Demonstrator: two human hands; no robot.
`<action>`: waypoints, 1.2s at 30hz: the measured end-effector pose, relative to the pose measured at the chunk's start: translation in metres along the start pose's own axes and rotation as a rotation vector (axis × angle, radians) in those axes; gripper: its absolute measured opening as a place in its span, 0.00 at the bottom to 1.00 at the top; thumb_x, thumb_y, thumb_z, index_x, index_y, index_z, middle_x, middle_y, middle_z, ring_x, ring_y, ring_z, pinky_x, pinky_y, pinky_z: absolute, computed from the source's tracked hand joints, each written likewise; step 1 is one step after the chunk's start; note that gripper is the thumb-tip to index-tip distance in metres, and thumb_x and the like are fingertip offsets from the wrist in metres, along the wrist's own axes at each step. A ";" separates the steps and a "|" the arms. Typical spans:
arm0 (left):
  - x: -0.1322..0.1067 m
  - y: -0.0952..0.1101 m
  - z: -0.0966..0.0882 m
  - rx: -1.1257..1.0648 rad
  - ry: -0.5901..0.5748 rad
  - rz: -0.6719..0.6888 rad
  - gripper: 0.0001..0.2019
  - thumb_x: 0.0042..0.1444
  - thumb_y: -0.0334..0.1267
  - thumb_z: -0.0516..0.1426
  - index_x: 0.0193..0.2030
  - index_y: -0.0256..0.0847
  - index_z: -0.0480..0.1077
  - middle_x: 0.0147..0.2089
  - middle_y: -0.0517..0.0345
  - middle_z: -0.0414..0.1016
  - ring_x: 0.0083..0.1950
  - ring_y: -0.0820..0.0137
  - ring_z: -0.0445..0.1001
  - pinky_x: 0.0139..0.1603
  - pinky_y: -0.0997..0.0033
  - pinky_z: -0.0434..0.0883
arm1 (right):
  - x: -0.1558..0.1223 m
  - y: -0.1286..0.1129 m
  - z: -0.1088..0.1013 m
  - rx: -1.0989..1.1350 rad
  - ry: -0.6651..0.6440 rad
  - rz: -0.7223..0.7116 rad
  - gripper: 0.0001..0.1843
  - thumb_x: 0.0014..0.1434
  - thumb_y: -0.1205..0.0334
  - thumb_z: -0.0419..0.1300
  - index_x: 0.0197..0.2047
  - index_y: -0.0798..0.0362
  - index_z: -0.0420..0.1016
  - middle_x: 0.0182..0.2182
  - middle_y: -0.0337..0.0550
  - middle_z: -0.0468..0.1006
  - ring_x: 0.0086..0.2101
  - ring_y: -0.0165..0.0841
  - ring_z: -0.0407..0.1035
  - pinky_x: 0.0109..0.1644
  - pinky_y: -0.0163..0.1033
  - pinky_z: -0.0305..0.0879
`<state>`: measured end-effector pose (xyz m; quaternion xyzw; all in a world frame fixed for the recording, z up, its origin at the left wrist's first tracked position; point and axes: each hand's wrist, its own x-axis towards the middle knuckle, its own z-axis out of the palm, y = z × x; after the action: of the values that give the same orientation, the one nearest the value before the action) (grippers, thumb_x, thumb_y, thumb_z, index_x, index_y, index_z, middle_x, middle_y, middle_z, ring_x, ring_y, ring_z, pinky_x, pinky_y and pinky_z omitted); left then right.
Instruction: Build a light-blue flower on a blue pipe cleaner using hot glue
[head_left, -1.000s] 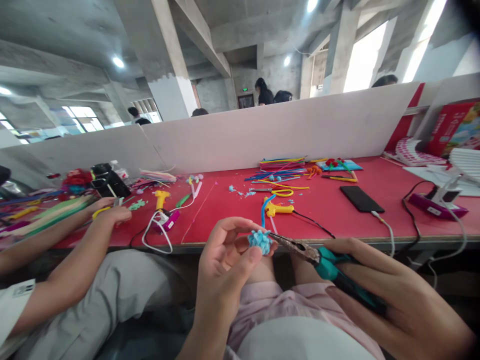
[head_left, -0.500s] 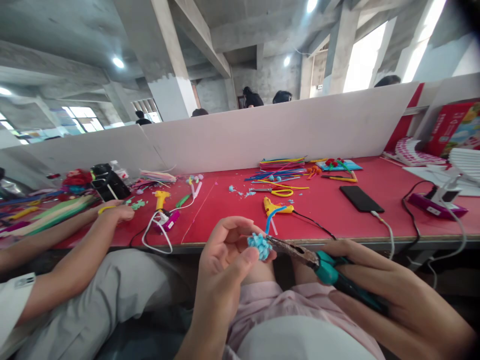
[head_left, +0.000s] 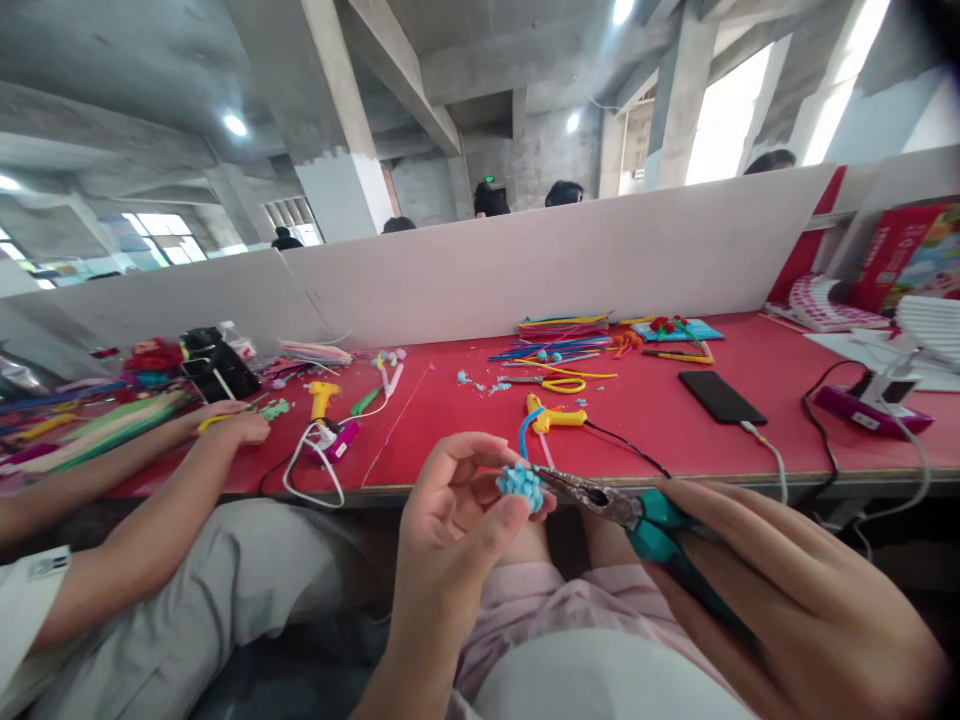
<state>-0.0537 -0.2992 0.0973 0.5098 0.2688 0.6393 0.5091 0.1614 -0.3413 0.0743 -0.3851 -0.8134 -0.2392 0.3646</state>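
My left hand [head_left: 457, 530] pinches a small light-blue knobbly ball [head_left: 520, 487] between thumb and fingers, above my lap. A blue pipe cleaner [head_left: 525, 432] curves up from behind the ball. My right hand [head_left: 795, 590] grips the teal handles of long-nose pliers [head_left: 600, 497], whose worn jaws point left. Their tip is at the ball's upper right side; whether it bites on the ball or the stem I cannot tell. Just beyond, a yellow glue gun [head_left: 559, 418] lies on the red table [head_left: 420, 430].
Yellow-handled scissors [head_left: 562, 384], blue scraps [head_left: 495, 385] and bundled pipe cleaners [head_left: 562, 328] lie farther back. At right are a phone [head_left: 722, 398] and a purple power strip [head_left: 874, 410]. A co-worker's arms [head_left: 150, 510] reach over the table at left, near another glue gun [head_left: 322, 400].
The blue pipe cleaner has swung left and now bends over the glue gun's left end. The pliers have turned and their handles are spread wider. The ball stays in my left hand.
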 end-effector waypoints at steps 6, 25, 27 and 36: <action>0.000 0.001 0.000 -0.004 0.014 -0.004 0.12 0.49 0.36 0.66 0.41 0.43 0.72 0.37 0.60 0.72 0.31 0.73 0.77 0.32 0.76 0.74 | 0.005 -0.004 -0.001 -0.124 0.047 -0.085 0.08 0.63 0.68 0.54 0.43 0.61 0.72 0.44 0.56 0.74 0.42 0.43 0.66 0.46 0.48 0.62; 0.000 -0.003 0.005 0.108 0.108 0.083 0.11 0.50 0.34 0.65 0.41 0.42 0.72 0.38 0.58 0.76 0.35 0.72 0.77 0.39 0.72 0.76 | 0.003 0.009 0.002 -0.110 0.003 -0.019 0.05 0.60 0.67 0.58 0.35 0.52 0.75 0.42 0.50 0.77 0.39 0.41 0.73 0.65 0.62 0.50; -0.002 -0.005 0.008 0.202 0.148 0.146 0.11 0.51 0.32 0.64 0.42 0.44 0.71 0.40 0.59 0.76 0.38 0.72 0.77 0.41 0.74 0.75 | 0.002 0.011 0.005 -0.109 -0.005 0.003 0.05 0.60 0.65 0.58 0.36 0.53 0.76 0.44 0.52 0.76 0.41 0.43 0.73 0.64 0.63 0.51; -0.004 -0.018 -0.003 0.534 0.110 0.373 0.16 0.55 0.28 0.61 0.48 0.48 0.70 0.44 0.59 0.76 0.43 0.73 0.76 0.48 0.75 0.73 | 0.001 0.016 0.004 -0.033 -0.043 0.090 0.05 0.56 0.62 0.59 0.37 0.50 0.75 0.53 0.50 0.73 0.50 0.47 0.70 0.59 0.58 0.62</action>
<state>-0.0497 -0.2964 0.0798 0.6303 0.3559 0.6553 0.2162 0.1726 -0.3289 0.0745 -0.4323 -0.7989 -0.2275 0.3509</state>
